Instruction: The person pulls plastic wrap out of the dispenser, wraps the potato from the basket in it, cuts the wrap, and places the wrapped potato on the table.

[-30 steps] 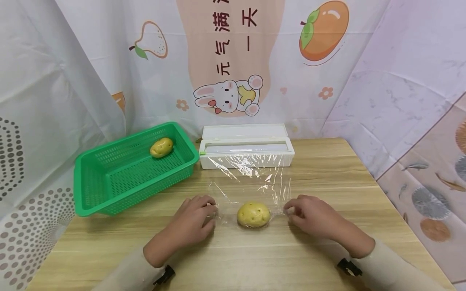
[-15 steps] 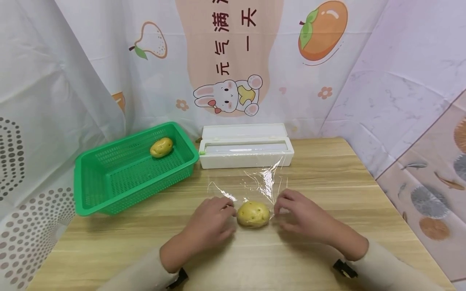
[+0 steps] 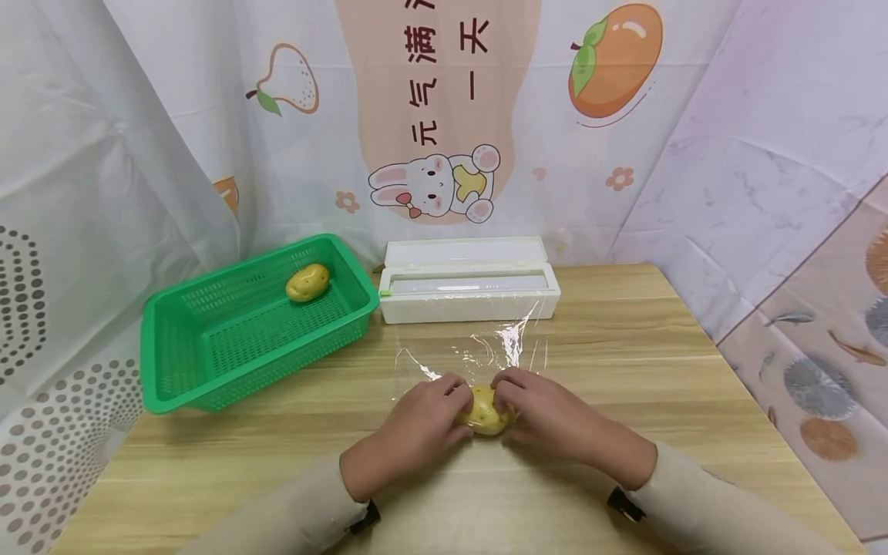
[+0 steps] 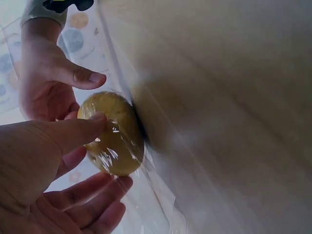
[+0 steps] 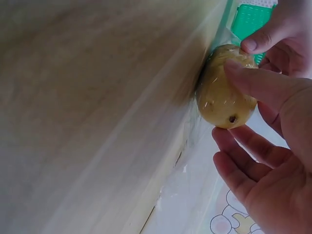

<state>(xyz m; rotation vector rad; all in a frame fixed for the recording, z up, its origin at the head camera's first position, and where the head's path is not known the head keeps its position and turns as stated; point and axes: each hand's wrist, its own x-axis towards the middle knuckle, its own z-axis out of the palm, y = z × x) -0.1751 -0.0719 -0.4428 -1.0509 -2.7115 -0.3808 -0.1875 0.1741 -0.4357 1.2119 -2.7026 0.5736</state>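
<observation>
A yellow potato (image 3: 486, 418) lies on the wooden table between both hands. Clear cling film (image 3: 479, 351) covers it and runs back to a white cling film box (image 3: 472, 310). My left hand (image 3: 426, 420) holds the potato's left end, its thumb on the film-covered skin and its fingers round the far side, as the left wrist view shows. From the other end my right hand (image 3: 548, 412) grips the potato (image 5: 226, 90), thumb pressed on the film. Fingertips at the far side of the potato are partly hidden.
A green plastic basket (image 3: 260, 368) stands at the left back, with another potato (image 3: 307, 283) inside. The cling film box has its lid (image 3: 466, 250) raised, with a roll in it. Printed curtains (image 3: 583, 169) hang behind the table.
Both hands have moved inward from the sides and now hold the potato's two ends. The film they carried has been drawn in around it. Basket and box have stayed put.
</observation>
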